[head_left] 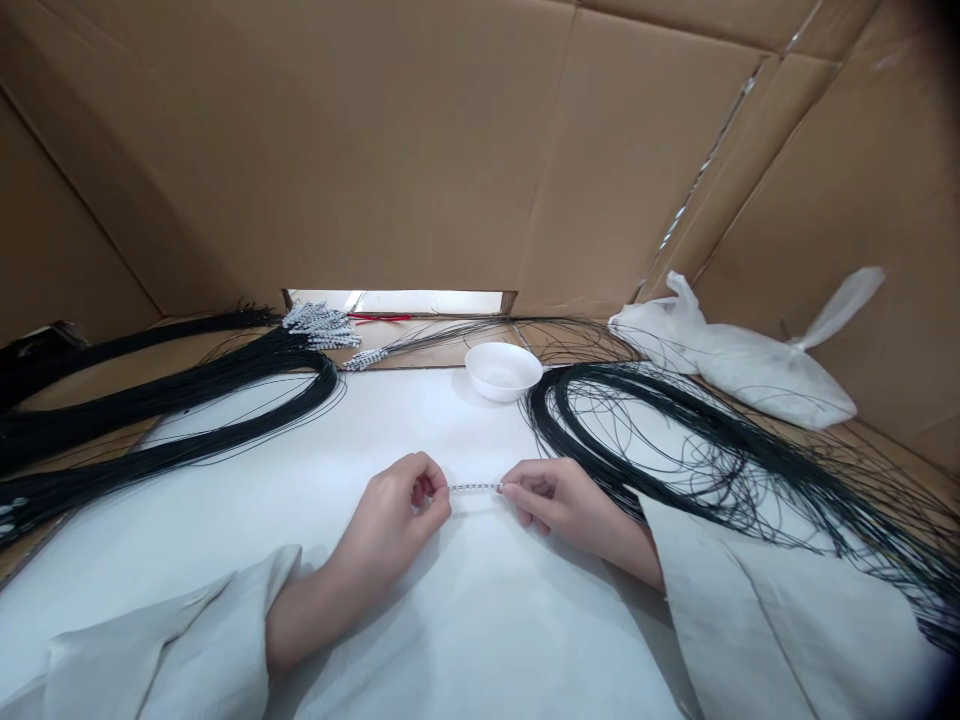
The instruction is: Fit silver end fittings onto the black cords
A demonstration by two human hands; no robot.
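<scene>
A short strand of small black and white beads point(475, 487) is stretched level between my hands, low over the white surface. My left hand point(401, 510) pinches its left end between thumb and forefinger. At the other end, the thumb and fingertips of my right hand point(559, 498) are closed on it, the remaining fingers curled. Straight beyond the strand stands a white bowl point(503, 371); its contents cannot be made out. Behind my right hand lies a looped bundle of dark cord point(600, 395).
Black cord bundles point(247, 420) run along the left, beside a cluster of black and white beaded ends point(319, 325). A red item point(381, 318) lies near the slot. White plastic bags point(772, 370) sit at the back right. Cardboard walls point(420, 150) enclose the white sheet point(187, 520).
</scene>
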